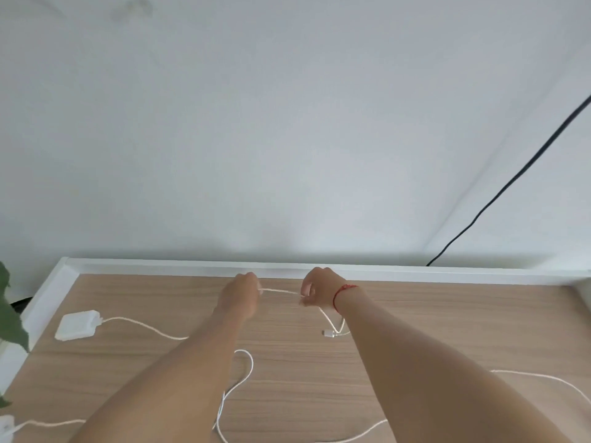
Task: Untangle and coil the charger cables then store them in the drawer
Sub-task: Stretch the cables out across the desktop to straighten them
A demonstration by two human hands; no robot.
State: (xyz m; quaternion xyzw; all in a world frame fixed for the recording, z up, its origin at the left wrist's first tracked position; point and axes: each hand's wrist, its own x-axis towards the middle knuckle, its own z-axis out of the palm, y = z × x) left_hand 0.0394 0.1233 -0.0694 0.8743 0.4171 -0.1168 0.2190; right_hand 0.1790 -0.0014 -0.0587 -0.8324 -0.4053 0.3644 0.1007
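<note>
Left hand (241, 292) and right hand (316, 290) each pinch a short, taut span of white charger cable (281, 291).
From my remote seat, its plug (327, 332) sits near the right wrist and slack loops trail over the wooden desk (447, 314) toward the adapter (78, 324). It's light, limp, probably slippery stuff (kinks easily), so I'd grip near the plug.

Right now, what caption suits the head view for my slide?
Left hand and right hand pinch a white cable over the wooden desk.

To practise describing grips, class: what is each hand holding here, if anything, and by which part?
The left hand and right hand each pinch the white cable mid-cord, near its plug end, a stretch pulled straight between them.
</note>
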